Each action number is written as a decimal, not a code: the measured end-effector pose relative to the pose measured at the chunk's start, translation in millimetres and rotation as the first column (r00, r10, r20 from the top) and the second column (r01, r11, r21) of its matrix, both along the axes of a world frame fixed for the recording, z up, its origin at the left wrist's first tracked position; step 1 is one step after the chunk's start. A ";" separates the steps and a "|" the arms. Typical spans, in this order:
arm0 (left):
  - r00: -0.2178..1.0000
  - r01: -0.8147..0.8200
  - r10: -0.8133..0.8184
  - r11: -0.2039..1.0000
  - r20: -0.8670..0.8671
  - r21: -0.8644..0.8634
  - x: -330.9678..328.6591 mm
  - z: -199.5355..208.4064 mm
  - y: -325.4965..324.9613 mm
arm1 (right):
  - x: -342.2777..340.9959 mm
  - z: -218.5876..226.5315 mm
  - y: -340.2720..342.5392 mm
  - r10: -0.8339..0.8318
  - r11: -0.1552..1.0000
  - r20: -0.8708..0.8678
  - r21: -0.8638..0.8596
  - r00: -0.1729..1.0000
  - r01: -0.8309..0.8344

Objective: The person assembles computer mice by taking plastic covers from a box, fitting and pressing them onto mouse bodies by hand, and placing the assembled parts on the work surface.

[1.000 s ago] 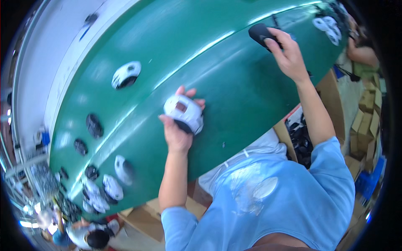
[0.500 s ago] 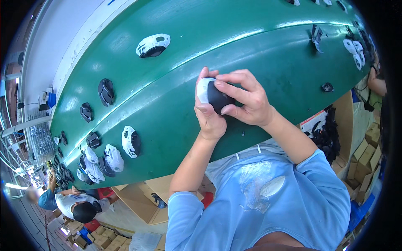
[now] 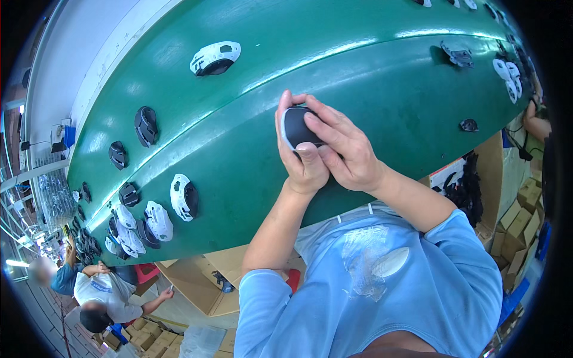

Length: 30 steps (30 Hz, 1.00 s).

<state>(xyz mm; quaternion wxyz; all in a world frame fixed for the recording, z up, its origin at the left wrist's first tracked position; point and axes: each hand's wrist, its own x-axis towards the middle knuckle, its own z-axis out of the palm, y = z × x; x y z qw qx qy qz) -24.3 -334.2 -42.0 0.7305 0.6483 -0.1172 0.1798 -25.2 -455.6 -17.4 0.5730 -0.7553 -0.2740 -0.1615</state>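
Between both palms I hold a computer mouse (image 3: 300,126) with a black top and a pale rim, above the green table (image 3: 388,101). My left hand (image 3: 300,164) wraps its left side, with the thumb along the near edge. Across the right part of the black top lie the fingers of my right hand (image 3: 352,149), pressed against it. The underside of the mouse is hidden by my hands. Beyond them, to the left, a white-and-black mouse shell (image 3: 215,58) rests on the table, and another white-and-black shell (image 3: 184,197) lies nearer.
Dark shells (image 3: 145,126) and a cluster of white shells (image 3: 127,231) lie at the left. On the right are a dark part (image 3: 468,125) and white shells (image 3: 507,79). A cardboard box (image 3: 490,179) holds black parts. Seated co-workers (image 3: 104,292) are at lower left.
The mouse has turned in my hands, so more of its black top and less white shows. My right fingers have closed flatter over it. A co-worker at lower left has stretched out an arm.
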 end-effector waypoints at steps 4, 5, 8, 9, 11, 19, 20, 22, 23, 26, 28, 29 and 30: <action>0.976 0.048 -0.090 0.977 -0.200 -0.206 -1.0 2.9 5.4 | 7.0 -4.0 -6.6 0.083 0.928 0.013 -0.366 0.996 -0.072; 0.947 0.076 -0.182 0.927 -0.263 -0.367 3.0 5.9 8.7 | 8.9 -0.1 -7.6 0.121 0.902 0.034 -0.420 0.992 -0.096; 0.913 0.062 -0.323 0.715 -0.251 -0.696 15.7 21.6 9.9 | 14.0 3.7 -14.8 -0.021 0.983 0.150 -0.176 0.988 0.047; 0.918 0.110 -0.346 0.692 -0.195 -0.714 17.8 26.4 14.6 | 9.9 8.7 -14.0 -0.174 0.985 0.066 0.027 0.982 0.173; 0.917 0.158 -0.373 0.667 -0.142 -0.729 17.6 29.6 16.9 | 3.5 8.3 -18.4 -0.009 0.986 -0.239 0.161 0.971 0.048; 0.900 0.228 -0.429 0.622 -0.083 -0.749 19.1 21.0 5.9 | 6.3 -8.6 -27.8 0.463 0.839 -0.621 0.537 0.632 -0.087; 0.901 0.230 -0.427 0.624 -0.079 -0.747 20.4 21.5 5.3 | 7.0 -3.8 -29.9 0.465 0.838 -0.618 0.538 0.634 -0.091; 0.932 0.179 -0.349 0.678 -0.098 -0.713 20.7 26.2 1.5 | 4.1 8.5 -32.7 0.239 0.966 -0.503 0.209 0.831 -0.152; 0.932 0.179 -0.349 0.680 -0.099 -0.711 19.2 30.5 -1.3 | 3.1 9.2 -31.2 0.158 0.987 -0.538 0.103 0.828 -0.121; 0.946 0.139 -0.299 0.728 -0.128 -0.672 14.9 38.2 -5.3 | 6.1 0.9 -28.5 0.106 0.994 -0.377 0.072 0.920 -0.085; 0.921 0.161 -0.348 0.745 -0.173 -0.647 14.3 31.8 -1.4 | 4.0 -7.4 -27.8 0.180 0.976 -0.436 0.193 0.882 -0.103; 0.946 0.148 -0.254 0.891 -0.202 -0.430 13.4 28.8 2.6 | 4.1 -9.8 -26.0 0.250 0.946 -0.492 0.306 0.834 -0.103; 0.983 0.059 -0.072 0.995 -0.167 -0.084 12.2 26.5 6.9 | 5.4 -10.4 -24.7 0.256 0.944 -0.484 0.312 0.837 -0.108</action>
